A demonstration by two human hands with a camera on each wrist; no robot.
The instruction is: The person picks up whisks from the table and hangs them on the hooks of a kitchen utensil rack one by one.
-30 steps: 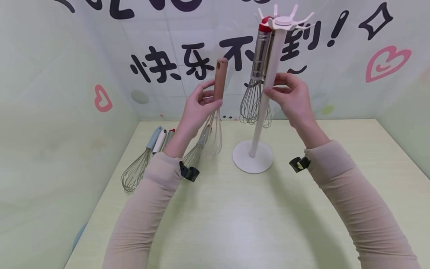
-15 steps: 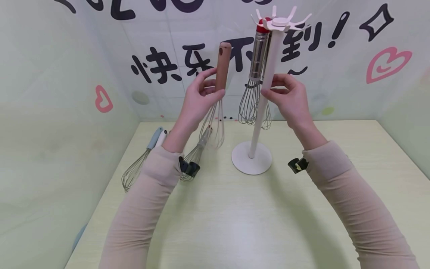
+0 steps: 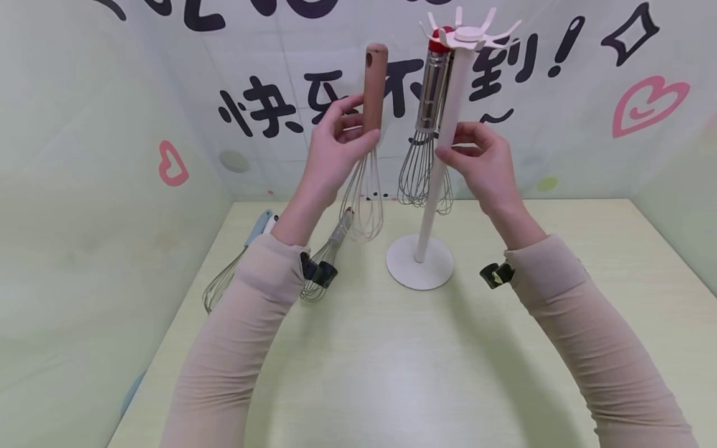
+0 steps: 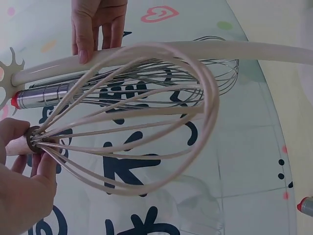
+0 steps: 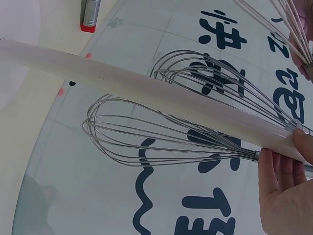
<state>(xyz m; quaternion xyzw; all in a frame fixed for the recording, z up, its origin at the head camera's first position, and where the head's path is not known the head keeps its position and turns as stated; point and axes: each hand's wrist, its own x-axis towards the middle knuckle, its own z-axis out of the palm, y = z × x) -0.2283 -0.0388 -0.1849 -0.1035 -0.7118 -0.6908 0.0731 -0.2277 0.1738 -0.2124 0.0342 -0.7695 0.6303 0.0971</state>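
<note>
My left hand [image 3: 336,146] holds a whisk upright by its brown handle [image 3: 374,87], clear of the table. The whisk's pale wire loops [image 4: 211,103] hang downward below the hand. To its right stands a white rack with a tall pole [image 3: 431,208] and a ring of upturned hooks [image 3: 469,36] on top. My right hand [image 3: 483,155] pinches this pole between thumb and fingers. From the hooks hangs a metal-handled whisk [image 3: 430,93] with a red end. A second wire whisk [image 5: 166,129] hangs beside the pole, its handle partly hidden.
On the table [image 3: 392,354] at left lie a blue-handled whisk [image 3: 259,226] and a white-handled one [image 3: 271,223], partly behind my left arm. Nearer the rack lies a grey-handled whisk [image 3: 340,230]. A cloth backdrop with black characters stands close behind.
My left hand has risen and shifted slightly right, lifting the brown-handled whisk to nearly the height of the rack's hooks. My right hand stays on the pole.
</note>
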